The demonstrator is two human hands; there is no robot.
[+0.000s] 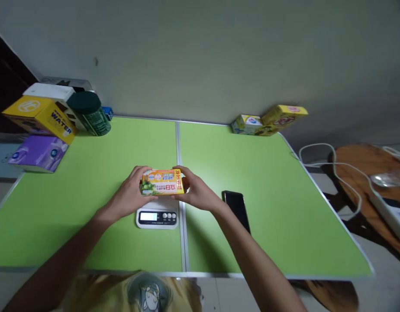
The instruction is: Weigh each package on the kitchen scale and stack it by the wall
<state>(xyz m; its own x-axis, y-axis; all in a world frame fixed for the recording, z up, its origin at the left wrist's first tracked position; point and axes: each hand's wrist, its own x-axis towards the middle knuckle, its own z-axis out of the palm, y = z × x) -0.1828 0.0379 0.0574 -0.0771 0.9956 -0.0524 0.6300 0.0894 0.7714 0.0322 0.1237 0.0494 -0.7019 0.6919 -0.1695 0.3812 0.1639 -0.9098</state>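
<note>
Between my two hands is a small yellow and orange printed box [162, 182] with green fruit pictured on its face. My left hand [130, 193] grips its left end, thumb below and fingers above. On the right end, my right hand [197, 190] closes in the same way. Under the box lies a white kitchen scale [157, 219] with a lit display and several round buttons. The box and hands hide most of its platform, so I cannot tell whether the box touches it. A black phone [237, 209] lies to the right, partly behind my right forearm.
The green folding table [213, 156] has a metal seam down its middle. At back left stand a yellow box [46, 116], a purple box [40, 152] and a dark green canister [91, 113]. Yellow cartons [279, 120] stand at back right. A wooden stool [359, 177] holds cables and a power strip.
</note>
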